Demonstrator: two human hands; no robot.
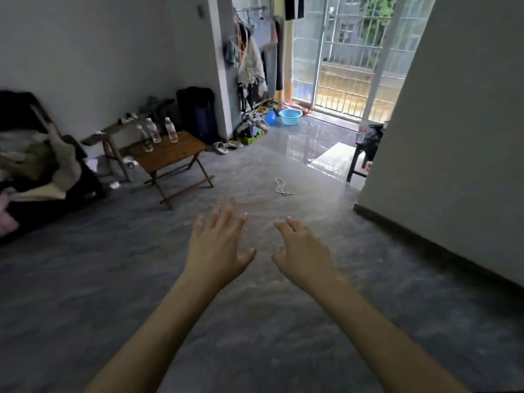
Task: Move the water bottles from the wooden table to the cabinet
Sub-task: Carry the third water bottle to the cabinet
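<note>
Left hand (217,245) and right hand (303,252) hold nothing, fingers spread; three clear water bottles (155,133) stand on the wooden table (175,151)

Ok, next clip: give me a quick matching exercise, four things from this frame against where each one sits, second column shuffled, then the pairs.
Things:
1. water bottles
2. blue basin
3. white cord
4. slipper

Places:
A. loose on the bare floor in mid-room
B. on the floor near the balcony door
C. upright on the wooden table
D. on the floor just right of the wooden table

Pairs: 1-C, 2-B, 3-A, 4-D
</note>
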